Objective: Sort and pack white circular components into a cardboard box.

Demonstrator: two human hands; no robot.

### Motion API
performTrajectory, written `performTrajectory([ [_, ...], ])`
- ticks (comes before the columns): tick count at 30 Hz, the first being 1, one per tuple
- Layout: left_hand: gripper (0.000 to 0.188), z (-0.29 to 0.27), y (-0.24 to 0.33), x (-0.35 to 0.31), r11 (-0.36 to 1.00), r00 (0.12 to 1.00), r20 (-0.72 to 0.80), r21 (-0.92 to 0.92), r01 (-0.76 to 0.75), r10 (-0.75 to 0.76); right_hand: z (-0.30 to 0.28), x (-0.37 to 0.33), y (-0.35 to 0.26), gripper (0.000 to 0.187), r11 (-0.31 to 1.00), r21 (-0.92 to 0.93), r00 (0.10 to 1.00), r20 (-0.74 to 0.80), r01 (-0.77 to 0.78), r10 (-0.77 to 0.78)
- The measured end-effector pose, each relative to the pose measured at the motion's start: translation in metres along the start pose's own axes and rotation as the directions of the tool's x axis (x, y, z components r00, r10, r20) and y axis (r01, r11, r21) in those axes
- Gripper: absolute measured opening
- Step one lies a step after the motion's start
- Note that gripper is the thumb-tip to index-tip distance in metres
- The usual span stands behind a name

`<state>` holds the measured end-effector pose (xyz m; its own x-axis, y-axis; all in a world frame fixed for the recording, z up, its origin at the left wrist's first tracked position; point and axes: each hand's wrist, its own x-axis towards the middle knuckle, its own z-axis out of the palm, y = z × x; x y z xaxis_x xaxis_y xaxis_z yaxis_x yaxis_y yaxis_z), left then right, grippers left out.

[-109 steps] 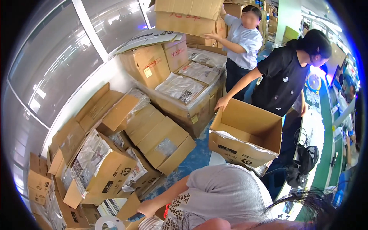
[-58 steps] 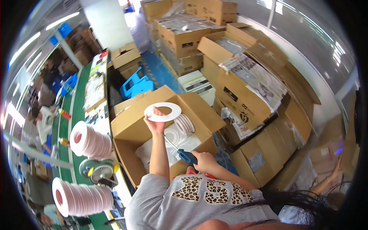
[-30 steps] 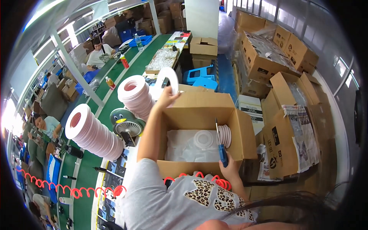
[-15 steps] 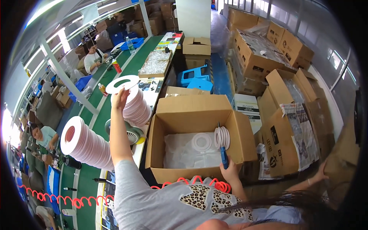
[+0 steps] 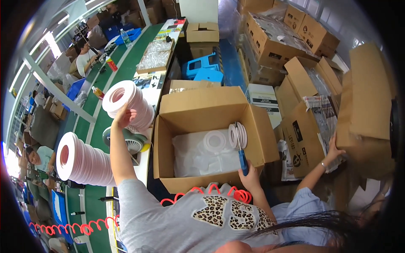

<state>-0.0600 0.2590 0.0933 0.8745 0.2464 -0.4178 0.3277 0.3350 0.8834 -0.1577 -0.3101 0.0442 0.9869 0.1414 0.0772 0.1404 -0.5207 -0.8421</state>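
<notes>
My left hand (image 5: 123, 117) is at the front of a stack of pale pink-white flanged rings (image 5: 137, 104). Its thumb lies against the top ring's rim; the fingers are loosely bent and apart, with no separate ring visible in them. Blue-handled, with a long thin metal shaft, a screwdriver-like tool (image 5: 243, 162) is gripped in my right hand (image 5: 251, 178) over the right side of an open cardboard box (image 5: 198, 101). Inside the box, a few rings stand on edge (image 5: 233, 137) near the shaft, and another ring (image 5: 214, 141) lies on translucent plastic sheeting (image 5: 190, 158).
Another ring stack (image 5: 82, 160) leans on the green bench (image 5: 93, 196), and a green-and-white fan (image 5: 134, 143) stands by my left forearm. A red coiled hose (image 5: 86, 228) crosses in front. Cartons (image 5: 297, 139) crowd the right, where a co-worker's hand (image 5: 332, 151) reaches between them.
The ring held tilted above the stack no longer stands apart from it; my left hand is lower. My right hand keeps the tool. The co-worker's arm has moved further into view, beside a carton.
</notes>
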Motion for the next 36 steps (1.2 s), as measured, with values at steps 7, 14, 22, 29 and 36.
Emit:
performTrajectory([
  [7,0.058,0.146,-0.196,-0.026,0.269,0.755,0.640,0.759,-0.592,-0.143,0.005,0.000,0.010,0.035,0.999,0.029,1.000,-0.019,0.025,-0.024],
  [14,0.048,0.168,-0.360,-0.053,-0.012,0.626,0.507,0.772,-0.636,-0.592,0.003,-0.004,0.002,0.038,0.999,0.041,0.999,0.049,-0.019,0.017],
  [22,0.040,0.128,-0.335,-0.077,0.020,0.696,0.515,0.811,-0.585,-0.500,0.005,-0.009,0.012,0.039,0.998,0.057,0.999,0.032,0.005,-0.007],
  [29,0.043,0.116,-0.334,-0.083,-0.038,0.694,0.507,0.793,-0.608,-0.511,-0.008,-0.006,-0.003,0.036,0.999,0.043,0.999,0.047,-0.025,0.023],
  [36,0.047,0.119,-0.335,-0.080,0.002,0.667,0.487,0.808,-0.589,-0.564,-0.012,-0.019,-0.005,0.041,1.000,-0.001,0.999,0.049,-0.006,0.006],
])
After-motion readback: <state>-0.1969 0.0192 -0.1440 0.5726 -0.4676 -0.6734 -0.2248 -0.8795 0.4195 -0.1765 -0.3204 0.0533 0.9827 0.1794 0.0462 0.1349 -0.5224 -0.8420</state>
